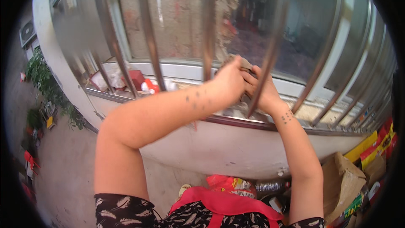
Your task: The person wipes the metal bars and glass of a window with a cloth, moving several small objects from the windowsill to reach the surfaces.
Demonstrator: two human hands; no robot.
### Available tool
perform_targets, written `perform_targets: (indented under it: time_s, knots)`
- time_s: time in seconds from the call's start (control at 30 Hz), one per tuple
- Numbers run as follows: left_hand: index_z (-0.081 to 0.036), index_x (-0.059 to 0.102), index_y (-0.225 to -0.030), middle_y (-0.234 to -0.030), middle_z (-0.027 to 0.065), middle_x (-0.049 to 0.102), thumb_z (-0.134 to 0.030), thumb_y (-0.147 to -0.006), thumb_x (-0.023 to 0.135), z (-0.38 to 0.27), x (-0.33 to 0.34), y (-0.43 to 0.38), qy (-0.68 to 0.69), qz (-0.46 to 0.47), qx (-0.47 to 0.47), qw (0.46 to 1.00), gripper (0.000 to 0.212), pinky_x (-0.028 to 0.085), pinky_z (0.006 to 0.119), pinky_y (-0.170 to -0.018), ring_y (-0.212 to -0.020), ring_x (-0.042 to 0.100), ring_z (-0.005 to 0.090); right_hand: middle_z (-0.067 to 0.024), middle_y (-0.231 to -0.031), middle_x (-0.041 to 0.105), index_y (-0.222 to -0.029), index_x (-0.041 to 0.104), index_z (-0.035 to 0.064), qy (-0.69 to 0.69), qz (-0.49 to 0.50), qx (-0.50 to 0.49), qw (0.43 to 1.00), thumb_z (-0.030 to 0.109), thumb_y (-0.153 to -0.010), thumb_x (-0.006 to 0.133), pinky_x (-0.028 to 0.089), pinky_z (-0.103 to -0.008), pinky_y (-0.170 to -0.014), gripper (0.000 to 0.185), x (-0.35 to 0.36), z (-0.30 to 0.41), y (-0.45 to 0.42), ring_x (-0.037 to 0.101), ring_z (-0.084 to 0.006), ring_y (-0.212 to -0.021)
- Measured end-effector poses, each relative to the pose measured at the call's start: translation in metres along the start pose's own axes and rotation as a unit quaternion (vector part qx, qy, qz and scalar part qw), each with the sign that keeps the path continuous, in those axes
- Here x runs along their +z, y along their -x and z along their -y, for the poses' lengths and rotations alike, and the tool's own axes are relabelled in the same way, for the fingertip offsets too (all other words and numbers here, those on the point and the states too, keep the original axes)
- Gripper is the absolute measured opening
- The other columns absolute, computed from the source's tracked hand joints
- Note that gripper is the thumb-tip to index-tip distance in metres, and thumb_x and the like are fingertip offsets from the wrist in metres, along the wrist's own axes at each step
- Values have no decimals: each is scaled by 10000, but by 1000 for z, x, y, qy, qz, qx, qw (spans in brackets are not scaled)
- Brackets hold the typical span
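Both hands meet at the metal window bars, just above the sill. My left hand (pixel 232 80) grips a greyish-brown crumpled cloth (pixel 229 60), seen partly above the fingers. My right hand (pixel 267 91) reaches around a metal bar (pixel 269 60) from the right, its fingers close against the left hand and the same cloth. How much of the cloth each hand holds is hidden. Behind them stands the window glass (pixel 303 28), with a pale, stained sheet (pixel 177 22) to its left.
On the sill (pixel 190 85) at left lie a red box (pixel 137 79) and plastic bags (pixel 117 76). Below right are an open cardboard box (pixel 340 180), a plastic bottle (pixel 270 186) and a red bag (pixel 229 185). Green plants (pixel 44 76) grow at far left.
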State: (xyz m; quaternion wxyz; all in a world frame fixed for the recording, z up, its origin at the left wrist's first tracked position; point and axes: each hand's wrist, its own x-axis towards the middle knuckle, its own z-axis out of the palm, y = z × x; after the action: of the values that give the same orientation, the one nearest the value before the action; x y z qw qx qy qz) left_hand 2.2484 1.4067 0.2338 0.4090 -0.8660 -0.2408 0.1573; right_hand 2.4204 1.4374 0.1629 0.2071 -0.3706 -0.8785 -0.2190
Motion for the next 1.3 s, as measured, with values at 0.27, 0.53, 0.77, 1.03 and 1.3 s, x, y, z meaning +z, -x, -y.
perform_targets:
  time_s: [0.27,0.53,0.77,1.03,1.3]
  knots:
    - [-19,613,-828,-918,105,604,-53,-641,589,11,108,155,96,-553,-74,824,192,476,359,-729,-831,592,271,32,-1044,548,-1084,592,141,81,10,-155,985,202,-741,600,336,-325,-827,348,-6,22,-65,427,-188,-1007]
    - [2,593,-994,-1086,118,553,-83,-699,549,66,141,177,41,-299,-259,917,311,393,393,-898,-1092,478,255,-8,-998,582,-1052,596,122,57,-13,-234,971,228,-681,630,388,-373,-829,388,12,26,-104,503,-193,-930]
    - [-189,427,-1306,-1374,-40,370,-146,-761,551,93,169,125,-65,-336,-33,939,560,338,398,-994,-1262,355,157,42,-971,586,-970,579,145,65,-5,-268,961,239,-665,656,377,-321,-783,329,16,23,-122,467,-160,-863]
    - [-163,580,-1135,-1191,-51,448,-205,-761,574,94,157,87,-75,-309,172,932,376,403,314,-920,-1089,457,142,61,-999,571,-1023,565,136,54,-25,-289,955,231,-676,655,409,-323,-814,370,15,23,-126,470,-154,-904]
    - [-59,667,-861,-1105,23,522,-171,-692,581,103,173,92,77,-280,172,941,221,424,320,-894,-1042,489,187,-29,-1140,566,-1077,580,78,42,18,-323,945,163,-740,608,441,-363,-810,349,-13,25,-127,520,-249,-1015]
